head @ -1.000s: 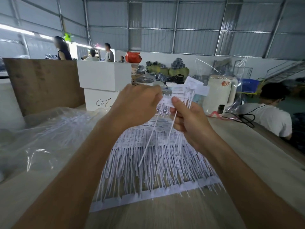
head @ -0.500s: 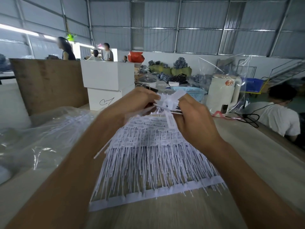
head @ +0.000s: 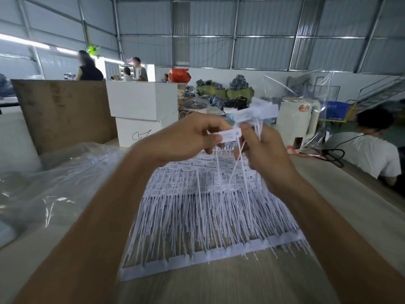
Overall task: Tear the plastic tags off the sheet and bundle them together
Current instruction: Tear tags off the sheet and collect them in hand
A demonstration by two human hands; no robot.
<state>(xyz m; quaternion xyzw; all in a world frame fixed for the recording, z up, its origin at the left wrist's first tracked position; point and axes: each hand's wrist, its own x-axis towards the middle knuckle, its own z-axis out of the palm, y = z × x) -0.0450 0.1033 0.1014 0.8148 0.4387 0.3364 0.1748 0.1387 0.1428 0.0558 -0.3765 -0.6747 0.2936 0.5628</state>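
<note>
On the wooden table (head: 361,216), in a metal-walled hall, lay the sheet (head: 197,216); above it the left hand (head: 188,137) pinched one tag (head: 230,135) and the right hand (head: 267,150) gripped a bundle (head: 256,114), plastic bags (head: 50,183) at nine o'clock.

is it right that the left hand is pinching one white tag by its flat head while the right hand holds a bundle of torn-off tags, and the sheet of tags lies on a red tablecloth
Not quite. The head view shows the sheet of tags lying on a bare, light wooden table, not a red tablecloth. The rest stands: the left hand pinches one white tag, and the right hand holds the bundle of torn-off tags.
</note>
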